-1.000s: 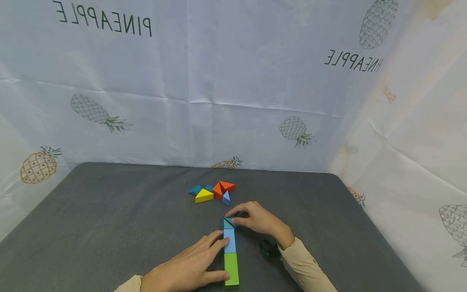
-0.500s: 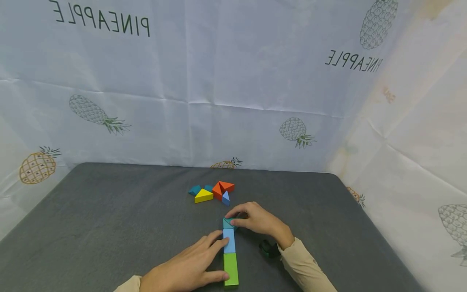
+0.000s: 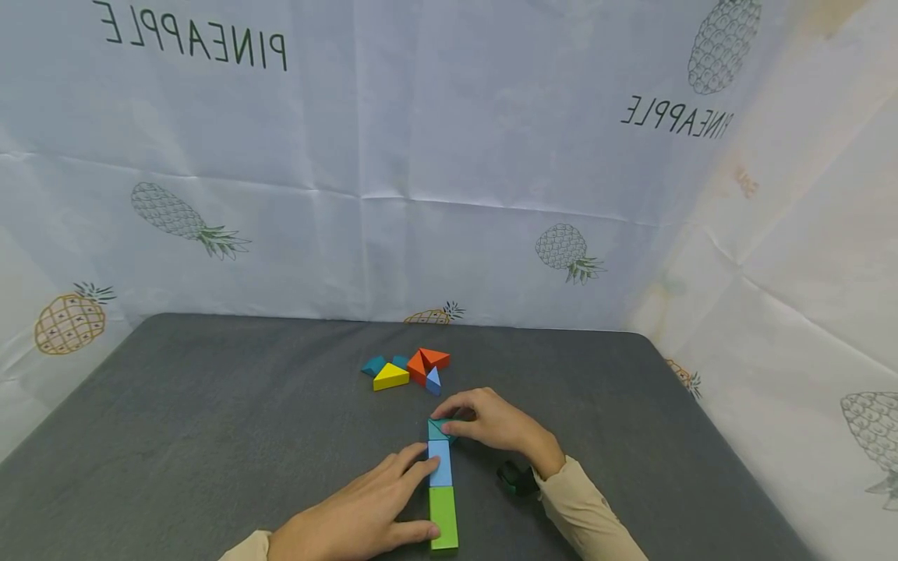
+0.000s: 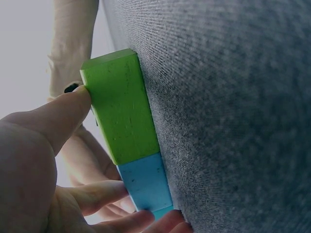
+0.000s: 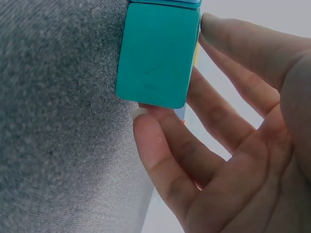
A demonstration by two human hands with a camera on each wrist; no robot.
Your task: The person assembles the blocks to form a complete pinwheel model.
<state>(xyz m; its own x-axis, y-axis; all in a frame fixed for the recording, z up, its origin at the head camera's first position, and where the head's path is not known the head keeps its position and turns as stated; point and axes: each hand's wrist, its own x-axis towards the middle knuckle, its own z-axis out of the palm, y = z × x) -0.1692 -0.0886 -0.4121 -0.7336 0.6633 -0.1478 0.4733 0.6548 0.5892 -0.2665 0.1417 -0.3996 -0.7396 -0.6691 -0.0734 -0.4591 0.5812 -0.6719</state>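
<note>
A green block (image 3: 443, 520) and a light blue block (image 3: 443, 467) lie end to end in a row on the dark table. At the row's far end, two teal triangular blocks (image 3: 435, 433) meet along a diagonal seam. My left hand (image 3: 358, 506) lies spread along the row's left side, thumb tip on the green block (image 4: 121, 107) and fingertips at the light blue one (image 4: 146, 182). With thumb and fingers my right hand (image 3: 501, 421) pinches the right-hand teal triangular block (image 5: 155, 53), partly hidden by the hand in the head view.
Beyond the row sits a loose group of triangular blocks: a yellow one (image 3: 390, 378), red ones (image 3: 435, 358), a small blue one (image 3: 433, 381) and teal ones (image 3: 373, 366). A dark object (image 3: 515, 478) lies beside the right wrist. A pineapple-print cloth (image 3: 449, 156) hangs behind the table.
The dark gap between the two teal triangular blocks has narrowed to a thin seam, with the right hand still holding its piece. The left hand has stayed in place.
</note>
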